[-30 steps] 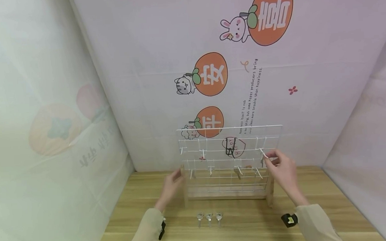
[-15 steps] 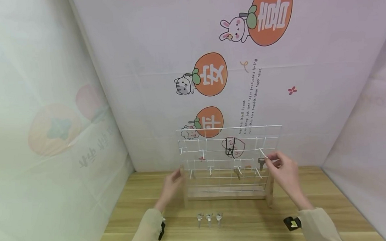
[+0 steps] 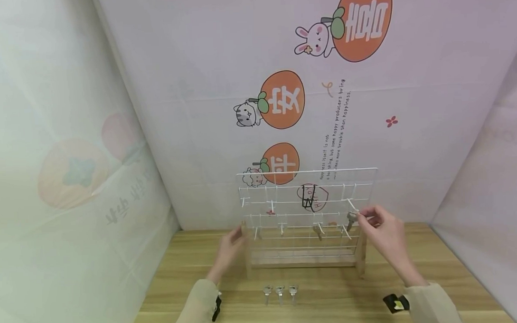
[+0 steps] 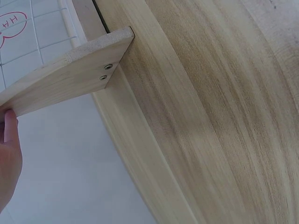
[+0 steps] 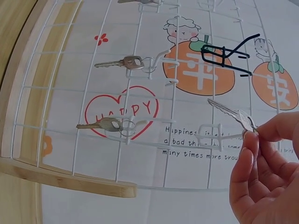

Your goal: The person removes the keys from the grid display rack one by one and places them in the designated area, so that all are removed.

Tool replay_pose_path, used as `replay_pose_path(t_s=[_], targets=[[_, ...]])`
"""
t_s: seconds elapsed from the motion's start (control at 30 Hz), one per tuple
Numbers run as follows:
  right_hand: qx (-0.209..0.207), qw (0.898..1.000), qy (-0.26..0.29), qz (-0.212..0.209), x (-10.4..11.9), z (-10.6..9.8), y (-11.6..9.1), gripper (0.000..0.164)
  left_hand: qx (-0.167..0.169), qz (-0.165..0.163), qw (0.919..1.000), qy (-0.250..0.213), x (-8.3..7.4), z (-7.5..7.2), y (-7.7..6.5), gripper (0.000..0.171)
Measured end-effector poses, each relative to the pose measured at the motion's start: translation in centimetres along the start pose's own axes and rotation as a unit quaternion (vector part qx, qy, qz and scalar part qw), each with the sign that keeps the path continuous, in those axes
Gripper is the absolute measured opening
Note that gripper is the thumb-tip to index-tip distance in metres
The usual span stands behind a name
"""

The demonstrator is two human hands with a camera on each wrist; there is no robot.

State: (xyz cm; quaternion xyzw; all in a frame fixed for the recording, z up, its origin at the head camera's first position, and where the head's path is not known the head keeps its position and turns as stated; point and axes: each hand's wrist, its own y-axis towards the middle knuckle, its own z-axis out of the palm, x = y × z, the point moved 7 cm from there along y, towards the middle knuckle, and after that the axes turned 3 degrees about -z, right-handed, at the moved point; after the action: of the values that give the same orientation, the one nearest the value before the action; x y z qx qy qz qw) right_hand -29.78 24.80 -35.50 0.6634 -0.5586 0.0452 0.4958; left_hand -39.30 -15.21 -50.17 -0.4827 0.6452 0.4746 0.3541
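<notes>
Hanging a key (image 5: 241, 117) seems the step: the right hand (image 3: 385, 230) pinches it by the head, just beside a white hook (image 3: 351, 204). The left hand (image 3: 230, 249) touches a wooden post (image 4: 70, 78), its grip unclear. The next move probably calls for aligning key with hook.

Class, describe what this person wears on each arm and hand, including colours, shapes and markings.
The left hand and right hand wear no gloves. Each arm has a long beige fabric sleeve. A narrow black device shows beside the left cuff; a blocky black device with a small yellowish patch shows beside the right.
</notes>
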Motion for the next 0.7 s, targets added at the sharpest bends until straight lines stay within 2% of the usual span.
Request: replay_pose_path(t_s=[0.17, 0.33, 0.5, 0.7], targets=[[-0.001, 1.000, -0.003, -0.006, 0.2, -0.1, -0.3, 0.008, -0.005, 0.000, 1.0000, -0.003, 0.1, 0.0, 0.0, 0.048], [0.007, 1.000, -0.011, -0.015, 0.3, 0.4, -0.9, 0.007, -0.008, 0.002, 0.9998, 0.017, 0.1, 0.0, 0.1, 0.046], [0.025, 1.000, -0.010, -0.001, 0.0, 1.2, -1.6, 0.007, 0.006, -0.001, 0.9999, 0.009, 0.3, 0.0, 0.0, 0.047], [0.037, 0.999, -0.004, 0.002, -0.3, 2.0, -2.3, 0.007, 0.003, -0.003, 0.9998, 0.021, 0.3, -0.1, 0.0, 0.048]])
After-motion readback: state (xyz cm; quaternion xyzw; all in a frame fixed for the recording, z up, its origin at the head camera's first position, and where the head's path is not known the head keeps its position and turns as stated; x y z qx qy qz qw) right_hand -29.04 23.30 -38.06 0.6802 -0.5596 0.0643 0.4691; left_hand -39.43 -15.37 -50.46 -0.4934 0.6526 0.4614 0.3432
